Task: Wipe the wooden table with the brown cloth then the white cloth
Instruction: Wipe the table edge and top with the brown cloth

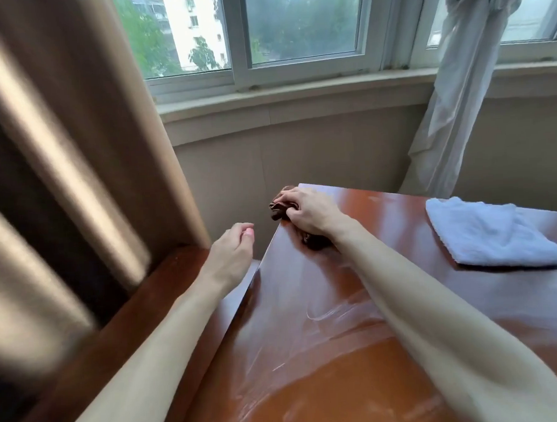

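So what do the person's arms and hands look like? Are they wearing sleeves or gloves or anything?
No sleeves and no gloves. Both forearms are bare all the way to the bottom of the picture. The left hand and the right hand are bare too, with no watch, bracelet or ring that I can see. The left hand's fingernails look pale pink and plain; the picture is too soft to tell if they are painted.

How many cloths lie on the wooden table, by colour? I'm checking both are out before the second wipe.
Brown cloth, under the right hand at the table's far left corner: 1
White cloth, folded, untouched, at the right: 1
Total: 2
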Available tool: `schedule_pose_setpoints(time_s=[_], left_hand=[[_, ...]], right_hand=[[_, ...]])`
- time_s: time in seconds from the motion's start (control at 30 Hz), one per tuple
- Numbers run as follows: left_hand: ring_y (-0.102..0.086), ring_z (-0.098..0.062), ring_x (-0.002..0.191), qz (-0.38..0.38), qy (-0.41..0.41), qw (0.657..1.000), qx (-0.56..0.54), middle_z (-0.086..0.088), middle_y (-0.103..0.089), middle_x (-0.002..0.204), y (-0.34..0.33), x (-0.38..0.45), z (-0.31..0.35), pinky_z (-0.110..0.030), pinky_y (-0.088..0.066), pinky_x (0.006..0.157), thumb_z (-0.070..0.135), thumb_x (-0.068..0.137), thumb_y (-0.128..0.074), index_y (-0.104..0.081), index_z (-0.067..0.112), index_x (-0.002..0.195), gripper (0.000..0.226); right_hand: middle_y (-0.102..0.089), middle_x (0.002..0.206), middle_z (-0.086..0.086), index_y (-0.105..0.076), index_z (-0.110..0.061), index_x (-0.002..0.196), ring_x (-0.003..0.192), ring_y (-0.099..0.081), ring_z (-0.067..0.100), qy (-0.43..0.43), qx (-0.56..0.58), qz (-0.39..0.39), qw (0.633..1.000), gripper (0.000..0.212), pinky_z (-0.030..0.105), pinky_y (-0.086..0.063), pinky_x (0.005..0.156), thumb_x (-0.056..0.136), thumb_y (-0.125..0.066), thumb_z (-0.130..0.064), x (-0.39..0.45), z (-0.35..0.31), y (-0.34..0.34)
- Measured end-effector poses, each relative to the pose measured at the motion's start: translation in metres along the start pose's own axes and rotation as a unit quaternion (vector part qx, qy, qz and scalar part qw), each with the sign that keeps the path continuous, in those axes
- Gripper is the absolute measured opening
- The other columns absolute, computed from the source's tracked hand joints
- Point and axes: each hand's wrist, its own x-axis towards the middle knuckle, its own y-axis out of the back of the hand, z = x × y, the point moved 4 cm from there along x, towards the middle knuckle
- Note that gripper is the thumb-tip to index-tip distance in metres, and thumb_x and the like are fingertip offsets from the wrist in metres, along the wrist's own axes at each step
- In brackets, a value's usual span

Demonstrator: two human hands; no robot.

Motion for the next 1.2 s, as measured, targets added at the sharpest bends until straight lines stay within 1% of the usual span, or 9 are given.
schedule_pose_setpoints(time_s=[0.23, 0.37, 0.53, 0.63, 0.73, 0.87, 0.97, 1.07, 1.2], left_hand=[[-0.052, -0.02, 0.123, 0.039, -0.021, 0.998, 0.036, -0.006, -0.061, 0.126, 0.047, -0.103, -0.004, -0.021, -0.031, 0.093, 0.027, 0.106, -0.04, -0.061, 0.017, 0.129, 0.033], [-0.055, -0.023, 0.121, 0.053, -0.035, 0.996, 0.063, -0.008, -0.061, 0.124, 0.067, -0.172, 0.001, -0.033, -0.04, 0.104, 0.027, 0.104, -0.042, -0.061, 0.016, 0.129, 0.033], [-0.058, -0.022, 0.117, 0.069, -0.018, 0.995, 0.063, -0.005, -0.061, 0.121, 0.085, -0.244, -0.012, -0.038, -0.043, 0.104, 0.028, 0.103, -0.041, -0.063, 0.019, 0.124, 0.033], [-0.06, -0.018, 0.113, 0.096, -0.008, 0.995, 0.017, -0.002, -0.063, 0.121, 0.088, -0.273, -0.024, -0.033, -0.045, 0.102, 0.026, 0.103, -0.041, -0.066, 0.019, 0.121, 0.031], [-0.06, -0.017, 0.113, 0.12, 0.0, 0.993, 0.011, -0.003, -0.064, 0.122, 0.087, -0.294, -0.04, -0.022, -0.038, 0.094, 0.02, 0.103, -0.045, -0.066, 0.016, 0.121, 0.028], [-0.058, -0.014, 0.114, 0.126, 0.027, 0.992, -0.002, 0.001, -0.063, 0.123, 0.081, -0.313, -0.066, -0.021, -0.037, 0.094, 0.021, 0.103, -0.044, -0.065, 0.019, 0.122, 0.028], [-0.057, -0.014, 0.118, 0.136, 0.054, 0.989, -0.035, 0.001, -0.064, 0.125, 0.08, -0.304, -0.071, -0.022, -0.036, 0.093, 0.025, 0.104, -0.043, -0.065, 0.021, 0.123, 0.029], [-0.056, -0.017, 0.121, 0.133, 0.085, 0.985, -0.062, 0.0, -0.065, 0.128, 0.073, -0.287, -0.062, -0.023, -0.036, 0.091, 0.029, 0.104, -0.043, -0.064, 0.022, 0.125, 0.031], [-0.053, -0.027, 0.125, 0.126, 0.128, 0.982, -0.064, -0.008, -0.065, 0.13, 0.046, -0.275, -0.049, -0.026, -0.034, 0.089, 0.028, 0.102, -0.042, -0.065, 0.018, 0.124, 0.033]], right_hand=[[-0.064, 0.132, -0.016, -0.073, -0.037, 0.112, 0.127, -0.053, 0.009, 0.106, 0.029, -0.017, 0.994, 0.04, 0.033, -0.051, 0.092, 0.084, -0.046, -0.025, -0.129, -0.121, -0.018], [-0.068, 0.126, -0.012, -0.073, -0.027, 0.114, 0.124, -0.054, 0.012, 0.154, 0.051, -0.007, 0.987, 0.035, 0.039, -0.056, 0.086, 0.087, -0.052, -0.019, -0.206, -0.184, -0.025], [-0.067, 0.131, -0.003, -0.074, -0.017, 0.119, 0.125, -0.051, 0.013, 0.189, 0.073, 0.004, 0.979, 0.034, 0.02, -0.039, 0.08, 0.088, -0.06, -0.015, -0.291, -0.245, -0.029], [-0.064, 0.135, -0.009, -0.069, -0.025, 0.128, 0.134, -0.045, 0.01, 0.205, 0.072, 0.0, 0.976, 0.041, 0.017, -0.037, 0.093, 0.087, -0.064, -0.027, -0.332, -0.252, -0.026], [-0.065, 0.131, -0.016, -0.064, -0.034, 0.125, 0.123, -0.053, 0.007, 0.165, 0.089, -0.017, 0.982, 0.038, 0.027, -0.045, 0.091, 0.087, -0.068, -0.037, -0.333, -0.236, -0.01], [-0.066, 0.105, 0.004, -0.047, -0.018, 0.094, 0.104, -0.06, 0.032, 0.001, 0.055, 0.043, 0.998, 0.022, 0.035, -0.037, 0.07, 0.083, -0.061, -0.03, -0.286, -0.226, -0.009], [-0.063, 0.103, 0.003, -0.04, -0.019, 0.093, 0.104, -0.055, 0.028, 0.054, 0.044, 0.059, 0.996, 0.025, 0.035, -0.041, 0.071, 0.08, -0.058, -0.03, -0.308, -0.243, -0.032], [-0.064, 0.113, -0.003, -0.053, -0.024, 0.11, 0.113, -0.055, 0.024, 0.075, 0.072, 0.008, 0.995, 0.031, 0.038, -0.048, 0.085, 0.081, -0.06, -0.032, -0.299, -0.222, -0.027], [-0.053, 0.141, -0.001, -0.06, -0.026, 0.134, 0.138, -0.041, 0.023, -0.005, 0.023, 0.05, 0.998, 0.047, 0.037, -0.039, 0.11, 0.088, -0.057, -0.033, -0.252, -0.202, -0.025]])
